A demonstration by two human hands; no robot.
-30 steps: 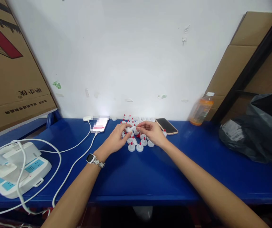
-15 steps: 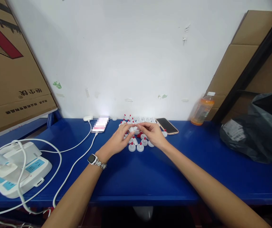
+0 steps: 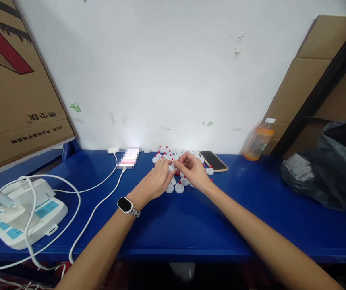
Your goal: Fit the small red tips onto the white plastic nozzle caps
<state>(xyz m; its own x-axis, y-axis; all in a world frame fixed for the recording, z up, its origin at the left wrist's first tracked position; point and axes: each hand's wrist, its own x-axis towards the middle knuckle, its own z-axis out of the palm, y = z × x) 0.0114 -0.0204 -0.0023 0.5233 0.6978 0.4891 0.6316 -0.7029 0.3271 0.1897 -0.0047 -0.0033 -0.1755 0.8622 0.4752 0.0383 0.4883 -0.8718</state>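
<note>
Power strip (image 3: pixel 21 211): near left on the blue bench (image 3: pixel 191 229), white cables looped over it.
Left hand (image 3: pixel 154 183): fingers pinching a small white cap (image 3: pixel 171 167) from the left, likely to steady it.
Right hand (image 3: pixel 194 171): fingers closed on the same cap from the right, both hands meeting over the cap pile (image 3: pixel 179 169).
Change: hands now sit closer together and slightly higher than a second ago.
Phone (image 3: pixel 213 160): dark, just right of the pile.
Lit phone (image 3: pixel 129 158): left, plugged in.
Juice bottle (image 3: pixel 259 139): by the wall.
</note>
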